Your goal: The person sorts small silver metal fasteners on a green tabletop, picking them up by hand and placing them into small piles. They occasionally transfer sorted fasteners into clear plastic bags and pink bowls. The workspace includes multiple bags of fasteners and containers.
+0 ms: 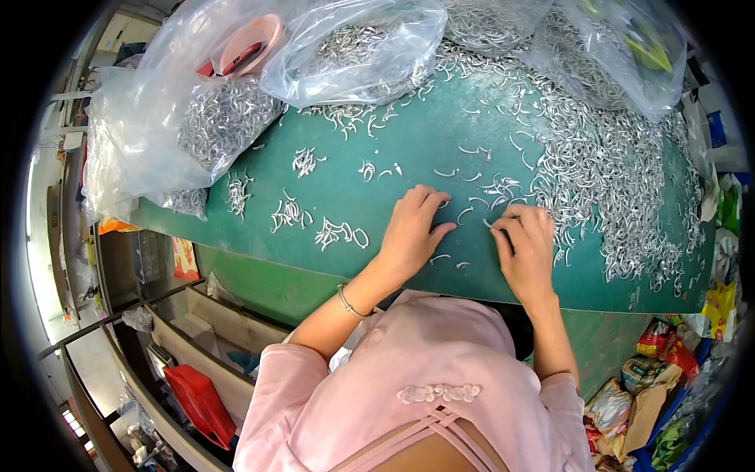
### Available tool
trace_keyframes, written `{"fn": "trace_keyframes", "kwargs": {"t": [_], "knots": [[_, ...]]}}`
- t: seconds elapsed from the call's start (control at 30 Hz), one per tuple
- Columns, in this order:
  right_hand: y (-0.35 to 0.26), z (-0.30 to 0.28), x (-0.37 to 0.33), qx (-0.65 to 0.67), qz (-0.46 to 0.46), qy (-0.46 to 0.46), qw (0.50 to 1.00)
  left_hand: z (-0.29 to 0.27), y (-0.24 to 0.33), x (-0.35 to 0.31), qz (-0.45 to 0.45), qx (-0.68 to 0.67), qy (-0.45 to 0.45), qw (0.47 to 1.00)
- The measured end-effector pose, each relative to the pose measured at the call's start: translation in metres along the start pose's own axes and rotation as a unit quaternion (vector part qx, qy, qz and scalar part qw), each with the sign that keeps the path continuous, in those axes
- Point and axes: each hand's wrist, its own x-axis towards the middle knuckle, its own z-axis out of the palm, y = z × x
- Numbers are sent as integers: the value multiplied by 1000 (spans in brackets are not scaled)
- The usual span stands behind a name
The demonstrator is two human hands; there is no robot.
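Left hand: thumb and forefinger well parted; cannot tell whether anything sits beneath the fingers. Right hand: thumb and forefinger drawn close, 1 curved metal piece at their tips; hold unclear. Piece is between the hands, above the green table, long axis slanting far left to near right. Printed packets, near right: lettering too small to read.
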Motion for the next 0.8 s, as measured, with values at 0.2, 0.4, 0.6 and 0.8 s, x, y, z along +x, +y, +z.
{"fn": "trace_keyframes", "kwargs": {"t": [0.2, 0.4, 0.6, 0.8], "knots": [[-4, 7, 5, 62, -24, -57, 996, -10, -4, -6, -23, 9, 41, 999], [-13, 14, 22, 1, -44, -88, 995, -1, 0, -9, 15, 33, 24, 999], [7, -7, 6, 108, 30, -46, 993, 0, 2, -12, 24, -46, -22, 998], [8, -25, 6, 48, 68, -60, 995, 22, 13, -2, 117, 8, -79, 990]]}}
